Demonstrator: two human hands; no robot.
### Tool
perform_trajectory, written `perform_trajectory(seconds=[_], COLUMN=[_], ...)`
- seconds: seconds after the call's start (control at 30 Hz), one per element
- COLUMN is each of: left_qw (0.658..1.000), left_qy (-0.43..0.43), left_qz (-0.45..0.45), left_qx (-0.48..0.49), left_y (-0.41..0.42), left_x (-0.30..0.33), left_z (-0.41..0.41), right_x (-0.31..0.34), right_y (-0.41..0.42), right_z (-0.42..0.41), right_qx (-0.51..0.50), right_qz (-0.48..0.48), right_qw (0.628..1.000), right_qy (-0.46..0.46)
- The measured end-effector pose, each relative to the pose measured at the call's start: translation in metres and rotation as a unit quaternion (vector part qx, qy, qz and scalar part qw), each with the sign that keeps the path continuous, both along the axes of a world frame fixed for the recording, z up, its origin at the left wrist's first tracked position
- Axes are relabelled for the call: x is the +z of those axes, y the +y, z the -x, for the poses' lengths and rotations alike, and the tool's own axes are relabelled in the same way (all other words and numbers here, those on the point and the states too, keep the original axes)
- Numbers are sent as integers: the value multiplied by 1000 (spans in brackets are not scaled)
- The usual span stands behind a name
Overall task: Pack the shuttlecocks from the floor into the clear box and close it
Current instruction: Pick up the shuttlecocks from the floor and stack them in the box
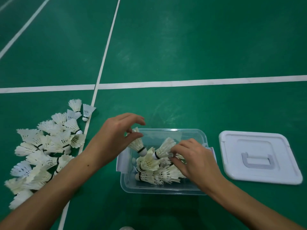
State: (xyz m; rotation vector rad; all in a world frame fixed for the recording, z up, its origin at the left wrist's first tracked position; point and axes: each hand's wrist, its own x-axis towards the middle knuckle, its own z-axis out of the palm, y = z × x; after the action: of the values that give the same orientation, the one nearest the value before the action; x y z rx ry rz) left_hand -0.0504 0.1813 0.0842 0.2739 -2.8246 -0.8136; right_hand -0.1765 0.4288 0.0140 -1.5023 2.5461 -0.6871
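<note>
Two bare forearms are seen reaching in from the bottom edge toward a clear box (163, 190) set on the green court floor (182, 47). The left hand (116, 138) is held over the box's left rim, thumb and fingers loosely curled; a shuttlecock (137, 144) is seen just under its fingertips, and whether it is pinched or only brushed cannot be told. Its long axis is tilted, the cork end pointed down and to the right into the box, the feathers up toward the hand.

The right hand (194, 161) is placed over the right half of the box, its fingertips closed on the feather skirt of a second shuttlecock (163, 151). This one is laid nearly flat, cork end turned left and slightly down, feathers toward the right.

A small heap of shuttlecocks (154, 171) is already lying in the box bottom, mostly on their sides with corks to the left. A large pile (43, 146) is spread on the floor well left of the box, beside a white court line (166, 83), the pieces pointed in mixed directions. The white lid (259, 156) is laid flat on the floor just right of the box, handle side up.
</note>
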Motion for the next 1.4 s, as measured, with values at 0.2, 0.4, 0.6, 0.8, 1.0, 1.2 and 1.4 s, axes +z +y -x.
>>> perform_trajectory(seconds=[0.2,0.4,0.6,0.8,1.0,1.2,1.4], left_qw=[997,996,995,991,979,979,993], left_qy=[47,57,54,53,31,73,16], left_qz=[-14,-50,-90,-111,-157,-160,-113], left_qx=[55,41,-4,-49,-125,-99,11], left_y=[1,12,21,24,37,51,51], left_x=[-14,-31,-43,-37,-21,-27,-47], left_z=[-27,-34,-23,-12,18,28,0], right_x=[-28,-43,-45,-18,17,15,6], right_y=[-8,-23,-38,-21,-8,-7,13], right_z=[-17,-23,-17,-3,11,13,17], right_qx=[13,18,27,17,16,23,-40], right_qz=[-42,-93,-111,-102,32,41,35], right_qw=[998,993,988,975,954,963,988], right_qy=[-37,-74,-105,-197,-299,-266,-147])
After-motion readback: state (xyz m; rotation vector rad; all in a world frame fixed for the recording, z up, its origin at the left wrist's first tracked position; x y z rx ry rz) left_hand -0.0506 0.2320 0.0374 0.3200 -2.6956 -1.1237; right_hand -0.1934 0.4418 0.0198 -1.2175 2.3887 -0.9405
